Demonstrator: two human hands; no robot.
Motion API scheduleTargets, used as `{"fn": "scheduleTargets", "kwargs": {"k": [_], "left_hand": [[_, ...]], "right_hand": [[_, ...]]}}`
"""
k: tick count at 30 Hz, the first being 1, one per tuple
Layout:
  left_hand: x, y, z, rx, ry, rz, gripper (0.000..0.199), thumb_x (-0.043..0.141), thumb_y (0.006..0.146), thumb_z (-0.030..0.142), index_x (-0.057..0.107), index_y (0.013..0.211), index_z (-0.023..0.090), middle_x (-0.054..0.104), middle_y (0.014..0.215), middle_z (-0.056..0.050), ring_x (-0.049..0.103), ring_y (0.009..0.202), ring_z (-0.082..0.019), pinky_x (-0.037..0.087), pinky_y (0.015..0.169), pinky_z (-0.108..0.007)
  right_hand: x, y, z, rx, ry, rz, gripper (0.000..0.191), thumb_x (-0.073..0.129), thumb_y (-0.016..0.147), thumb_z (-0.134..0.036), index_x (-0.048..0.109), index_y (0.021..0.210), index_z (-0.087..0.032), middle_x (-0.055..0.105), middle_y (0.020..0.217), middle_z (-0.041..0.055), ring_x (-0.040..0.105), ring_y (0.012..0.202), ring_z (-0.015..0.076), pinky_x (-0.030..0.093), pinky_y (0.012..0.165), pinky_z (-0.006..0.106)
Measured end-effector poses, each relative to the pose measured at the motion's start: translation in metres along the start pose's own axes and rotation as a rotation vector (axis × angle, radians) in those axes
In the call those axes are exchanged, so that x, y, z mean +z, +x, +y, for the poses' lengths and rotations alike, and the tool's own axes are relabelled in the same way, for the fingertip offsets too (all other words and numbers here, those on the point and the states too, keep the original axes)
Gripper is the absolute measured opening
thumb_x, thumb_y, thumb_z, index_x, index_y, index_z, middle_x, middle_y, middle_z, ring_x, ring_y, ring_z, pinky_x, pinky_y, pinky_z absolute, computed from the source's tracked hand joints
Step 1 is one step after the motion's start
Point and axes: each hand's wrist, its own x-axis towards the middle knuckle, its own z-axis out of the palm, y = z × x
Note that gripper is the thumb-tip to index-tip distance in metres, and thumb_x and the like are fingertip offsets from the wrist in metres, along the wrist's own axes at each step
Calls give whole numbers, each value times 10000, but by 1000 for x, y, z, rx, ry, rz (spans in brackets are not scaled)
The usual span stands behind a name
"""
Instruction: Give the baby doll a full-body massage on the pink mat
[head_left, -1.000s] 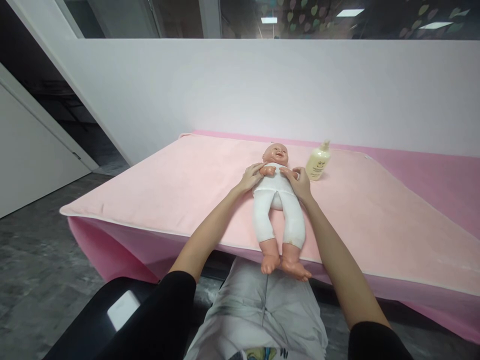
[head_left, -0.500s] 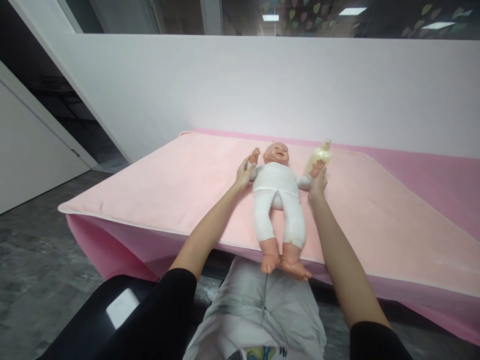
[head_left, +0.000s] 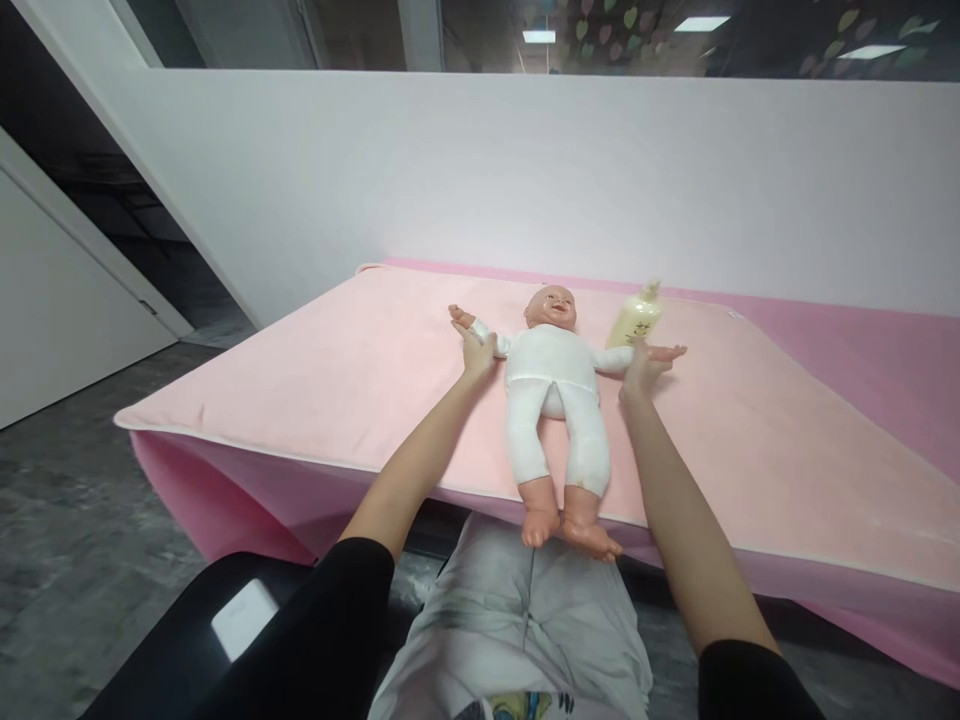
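Note:
A baby doll [head_left: 553,355] with a white cloth body lies face up on a pale pink mat [head_left: 337,370], its feet over the front edge. Both of its arms are spread out sideways. Around the doll's arm on the left side, near the wrist, my left hand [head_left: 477,352] is closed. My right hand [head_left: 643,370] grips the other doll arm by the wrist, with the doll's hand pointing out to the right. Just behind my right hand stands a pump bottle [head_left: 637,315] of pale yellow liquid.
The mat lies over a darker pink cloth [head_left: 862,350] on the table, against a white wall [head_left: 525,170]. A white object [head_left: 244,618] rests on a black surface at the lower left. A door [head_left: 67,300] is at the far left.
The doll's arms have swung outward, the left one to the left and the right one to the right. My hands have shifted slightly with them, and more of the bottle's front shows.

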Motion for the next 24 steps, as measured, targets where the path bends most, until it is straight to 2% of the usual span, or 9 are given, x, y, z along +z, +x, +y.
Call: {"fn": "scheduleTargets", "kwargs": {"k": [2,5,7,10,13,17,21,24], "left_hand": [[0,-7,2,148,125,-117,991,544,869,280,-182,1520,103,428,1464,-215,516,1275,-286,400,1085,-441],[1,-15,8,375,301,-283,802,472,901,276,21,1561,214,346,1526,-157,423,1362,-283,369,1117,-446],[2,-20,15,435,454,-398,651,446,910,257,245,1527,308,295,1552,-107,391,1382,-305,364,1117,-475],[4,-28,25,448,593,-466,556,432,910,219,418,1439,391,323,1524,-80,413,1349,-343,372,1087,-529],[4,-32,32,430,569,-457,548,453,901,202,458,1411,403,408,1441,-99,463,1292,-339,380,1068,-526],[5,-31,27,447,513,-465,550,461,889,192,474,1402,390,459,1362,-102,489,1241,-315,386,1063,-500],[6,-23,14,457,382,-427,624,498,869,232,376,1473,331,462,1349,-109,510,1207,-289,400,1063,-444],[6,-14,5,362,186,-316,688,473,889,272,236,1534,236,460,1378,-149,499,1235,-296,380,1083,-438]], "right_hand": [[4,-12,-4,-265,-123,-75,987,569,750,-358,14,1534,-132,191,1550,160,305,1416,212,325,1152,392],[7,-27,-12,-594,-401,-385,850,495,743,-217,182,1528,-126,426,1402,160,434,1271,242,378,1076,416],[8,-35,-18,-722,-590,-567,757,430,738,-143,334,1488,-131,551,1220,152,497,1108,251,411,994,408],[9,-41,-28,-820,-801,-665,709,391,736,-89,454,1438,-165,587,1038,134,489,942,242,410,908,375],[9,-43,-34,-843,-911,-685,651,386,786,-108,484,1424,-186,573,950,131,462,865,227,395,862,348],[9,-43,-33,-785,-889,-675,659,392,777,-114,481,1426,-181,570,939,134,466,866,233,399,869,362],[8,-45,-26,-616,-624,-578,734,432,722,-133,422,1455,-165,589,1112,137,502,1022,254,413,953,408],[7,-49,-24,-405,-351,-454,781,477,703,-163,365,1474,-207,540,1309,102,495,1176,243,399,1036,422]]}}
